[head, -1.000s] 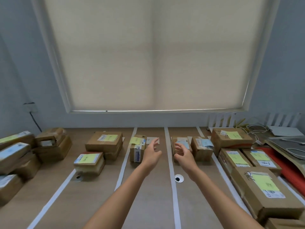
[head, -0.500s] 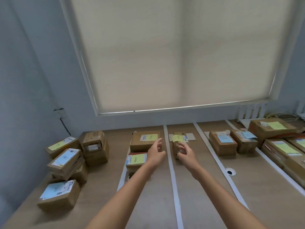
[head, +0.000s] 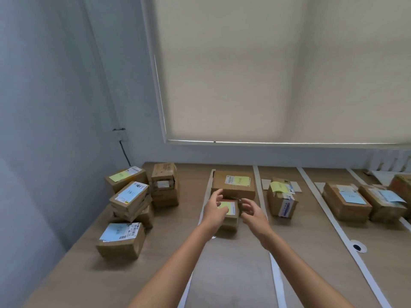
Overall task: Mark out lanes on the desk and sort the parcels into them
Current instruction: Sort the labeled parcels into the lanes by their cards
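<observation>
Hands, left and right, loosely spread around yellow-noted parcel, writing unreadable

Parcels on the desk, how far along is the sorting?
Done: white tape strips mark lanes on the wooden desk, and labelled cardboard boxes sit in them. In hand: both hands, left hand and right hand, flank a small yellow-noted cardboard box, not yet gripping. Left: the unsorted brown box pile by the wall.

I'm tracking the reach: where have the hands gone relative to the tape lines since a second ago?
Yes, moved: both hands, left hand and right hand, shifted one lane leftward, from straddling the tape strip to flanking the small parcel left of it.
</observation>
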### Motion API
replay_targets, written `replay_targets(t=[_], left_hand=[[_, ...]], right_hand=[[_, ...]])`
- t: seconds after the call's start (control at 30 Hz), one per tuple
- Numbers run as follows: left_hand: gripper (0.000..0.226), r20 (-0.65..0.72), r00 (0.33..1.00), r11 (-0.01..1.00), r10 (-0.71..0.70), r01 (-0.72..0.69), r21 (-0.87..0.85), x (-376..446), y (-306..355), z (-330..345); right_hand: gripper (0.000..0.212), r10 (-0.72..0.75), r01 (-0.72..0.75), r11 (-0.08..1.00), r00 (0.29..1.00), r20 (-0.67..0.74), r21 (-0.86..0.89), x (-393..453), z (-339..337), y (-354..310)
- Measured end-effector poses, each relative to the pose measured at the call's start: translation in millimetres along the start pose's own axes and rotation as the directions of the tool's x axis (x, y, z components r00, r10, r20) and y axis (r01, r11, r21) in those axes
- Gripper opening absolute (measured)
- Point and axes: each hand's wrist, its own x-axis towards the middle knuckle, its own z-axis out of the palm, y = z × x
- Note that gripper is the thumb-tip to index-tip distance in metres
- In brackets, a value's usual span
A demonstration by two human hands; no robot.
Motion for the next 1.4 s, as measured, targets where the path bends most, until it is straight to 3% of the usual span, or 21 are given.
replay_targets(t=[0.3,0.43,0.67,0.8,1.0,1.2,1.4], left_hand=[[0.059,-0.04,0.999,0.998,-0.016,0.018,0.066,30,-42,-108],[0.058,-0.048,0.998,0.994,-0.051,0.055,0.09,45,-76,-173],[0.056,-0.1,0.969,0.971,-0.224,0.231,0.066,55,-163,-295],[0.056,-0.134,0.945,0.94,-0.297,0.314,0.131,56,-208,-347],[0.059,-0.158,0.944,0.894,-0.29,0.326,0.309,54,-258,-395],[0.051,-0.096,0.883,0.872,-0.458,0.468,0.145,56,-291,-405],[0.039,-0.063,0.888,0.889,-0.456,0.457,0.014,54,-295,-404]], right_hand=[[0.047,0.018,-0.019,0.999,0.999,-0.034,-0.027,31,99,-8],[0.05,0.092,-0.092,0.995,0.996,-0.009,-0.034,43,168,-3],[0.048,0.206,-0.204,0.978,0.977,0.054,-0.049,59,301,19],[0.05,0.288,-0.282,0.957,0.953,0.091,-0.073,57,355,41],[0.055,0.4,-0.384,0.913,0.91,0.112,-0.141,60,396,66],[0.054,0.451,-0.437,0.891,0.883,0.131,-0.124,64,425,78],[0.048,0.425,-0.416,0.905,0.895,0.135,-0.09,60,435,80]])
